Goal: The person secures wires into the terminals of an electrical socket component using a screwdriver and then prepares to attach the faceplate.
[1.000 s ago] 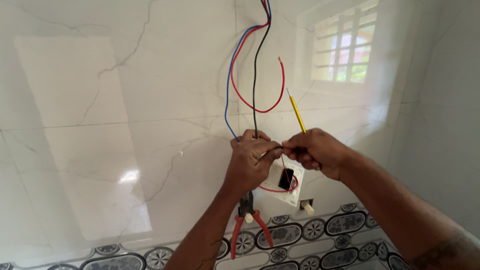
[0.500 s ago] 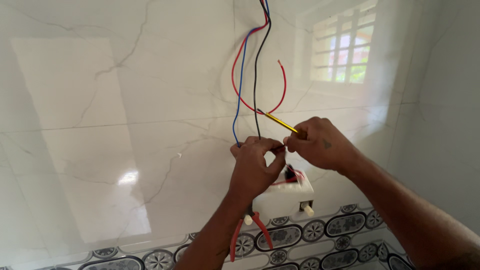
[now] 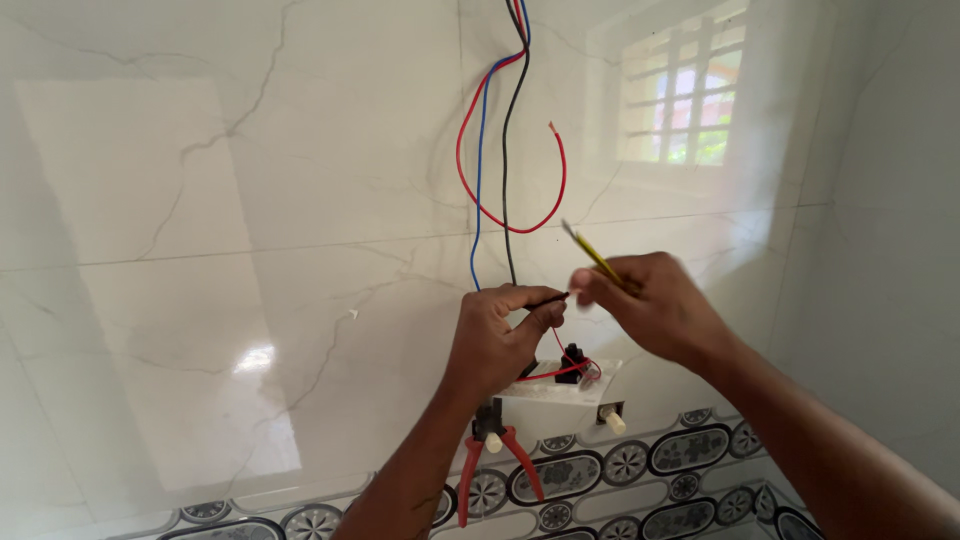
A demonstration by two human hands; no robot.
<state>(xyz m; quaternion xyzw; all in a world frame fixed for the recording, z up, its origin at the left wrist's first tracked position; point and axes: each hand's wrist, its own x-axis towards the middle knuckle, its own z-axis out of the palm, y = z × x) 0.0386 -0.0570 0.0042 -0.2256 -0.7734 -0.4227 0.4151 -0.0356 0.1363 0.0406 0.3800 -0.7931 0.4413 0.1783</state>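
Head view shows 2 hands working against a glossy white marble-look wall (image 3: pixel 250 200), with 4 wires coming down it: 1 blue wire (image 3: pixel 479 190), 1 black wire (image 3: pixel 508 170) and 2 red ones, the longer red wire (image 3: pixel 462 150) looping down and curling up to a bare copper tip near the reflected window. The left hand (image 3: pixel 498 340) is closed, thumb and forefinger pinching the end of the black wire just where it comes down to the knuckles; its lower fingers also clamp 1 pair of red-handled pliers (image 3: pixel 490 465), which hang below the wrist with handles spread. The right hand (image 3: pixel 650 305) is closed around 1 yellow-handled screwdriver (image 3: pixel 592 255), whose shaft points up and left past the fingers; the hand is blurred, so the exact grip is hard to read. Its fingertips sit just beside the left hand's pinch, the wire end between the 2 hands. Right under both hands, 1 white switch plate (image 3: pixel 560 385) tilts away from the wall, with a black part on its back and a short red wire (image 3: pixel 555 372) looped to it. 1 small wall plug (image 3: pixel 613 420) sticks out of the wall just below the plate's right end. 1 band of patterned tiles (image 3: pixel 640 470) runs along the lower edge of the wall.
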